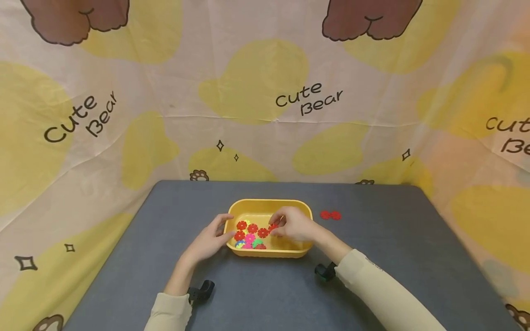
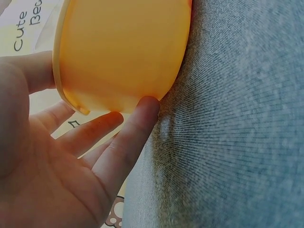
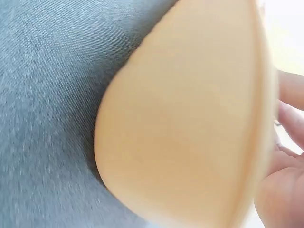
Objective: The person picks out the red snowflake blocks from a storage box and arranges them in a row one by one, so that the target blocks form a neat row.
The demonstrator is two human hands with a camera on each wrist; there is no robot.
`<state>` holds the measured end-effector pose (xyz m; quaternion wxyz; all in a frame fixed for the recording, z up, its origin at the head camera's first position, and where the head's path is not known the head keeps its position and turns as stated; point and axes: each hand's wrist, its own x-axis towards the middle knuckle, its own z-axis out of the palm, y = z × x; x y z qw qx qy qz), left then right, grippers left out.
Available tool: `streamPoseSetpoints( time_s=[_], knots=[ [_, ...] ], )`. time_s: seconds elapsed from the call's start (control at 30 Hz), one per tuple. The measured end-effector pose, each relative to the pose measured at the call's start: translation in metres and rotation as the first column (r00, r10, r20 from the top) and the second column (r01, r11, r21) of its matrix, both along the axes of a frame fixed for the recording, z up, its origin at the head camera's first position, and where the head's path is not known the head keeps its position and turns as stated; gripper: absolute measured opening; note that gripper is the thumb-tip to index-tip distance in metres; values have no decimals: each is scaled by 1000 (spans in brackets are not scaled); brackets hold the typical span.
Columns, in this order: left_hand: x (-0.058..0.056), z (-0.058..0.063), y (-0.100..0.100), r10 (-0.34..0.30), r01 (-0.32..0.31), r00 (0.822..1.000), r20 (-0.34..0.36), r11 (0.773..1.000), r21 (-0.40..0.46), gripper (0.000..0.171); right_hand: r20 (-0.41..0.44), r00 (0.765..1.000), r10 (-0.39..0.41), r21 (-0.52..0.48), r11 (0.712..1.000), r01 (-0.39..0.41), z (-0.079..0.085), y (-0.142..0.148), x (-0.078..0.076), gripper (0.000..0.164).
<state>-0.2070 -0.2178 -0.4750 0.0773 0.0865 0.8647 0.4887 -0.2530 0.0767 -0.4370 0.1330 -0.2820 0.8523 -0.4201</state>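
Evidently, the largest thing in view is the cloth backdrop [image 1: 254,78], printed with "Cute Bear" lettering, which rises behind and beside a grey-blue bench [image 1: 256,294]. On the bench sits a yellow plastic tub [image 1: 269,253], upright, with its long side toward the person. The left hand [image 1: 205,243] steadies the tub's left end, its fingers spread and fairly straight against the outer wall and rim. The right hand [image 1: 295,224] reaches over the right end and, as far as the head view shows, pinches one red notched disc [image 1: 272,227] inside; the right wrist view hides the fingertips behind the tub wall. More discs lie toward the tub's left side: several red discs [image 1: 252,228], a pink disc [image 1: 250,238], a green disc [image 1: 257,242] and others too small to tell. By what shows, the work looks barely begun: only a red pair [image 1: 330,215], set edge to edge, lies out on the bench, right of the tub; whether they interlock cannot be told.
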Motion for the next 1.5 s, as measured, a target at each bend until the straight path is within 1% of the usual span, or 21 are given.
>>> streamPoseSetpoints(
  time_s=[0.1, 0.23, 0.43, 0.6, 0.7, 0.8, 0.93, 1.0, 1.13, 1.2, 1.33, 1.5],
  knots=[
    [0, 0, -1, -4, 4, 1000, 4, 1000, 14, 54, 37, 999, -8, -52, 999, 10, 6, 8, 2, 19],
    [0, -1, -1, -1, 1, 1000, 12, 1000, 25, 54, 50, 999, -19, -89, 996, 24, 13, 21, 4, 20],
    [1, -2, -1, 6, -6, 1000, 9, 1000, 11, 53, 20, 999, -39, -100, 994, 41, 24, 42, 8, 23],
    [2, -2, 0, 8, -8, 1000, 6, 1000, 5, 53, 16, 996, -90, -101, 991, 91, 28, 63, 8, 25],
    [2, -3, 0, 8, -8, 1000, 5, 1000, 2, 53, -3, 992, -129, -95, 987, 128, 28, 77, 7, 25],
    [2, -2, 0, 9, -9, 1000, 5, 1000, -2, 53, -23, 986, -167, -92, 982, 165, 27, 94, 4, 25],
    [2, -2, 0, 13, -13, 1000, 8, 1000, -6, 53, -22, 974, -225, -109, 969, 221, 24, 119, -1, 28],
    [2, -2, -1, 14, -14, 1000, 7, 1000, -9, 52, -37, 964, -262, -105, 961, 257, 23, 131, -5, 29],
    [1, -1, 0, 18, -17, 1000, 7, 1000, -19, 53, -89, 937, -337, -62, 941, 332, 18, 153, -11, 30],
    [1, -1, 0, 17, -17, 1000, 8, 1000, -22, 53, -82, 929, -361, -54, 932, 357, 14, 163, -15, 30],
    [1, -1, 0, 20, -20, 1000, 12, 1000, -22, 52, -38, 916, -399, -55, 916, 397, 5, 177, -20, 33],
    [1, 1, 0, 21, -21, 1000, 3, 1000, -16, 52, -35, 900, -434, -26, 901, 433, -7, 188, -27, 35]
  ],
)
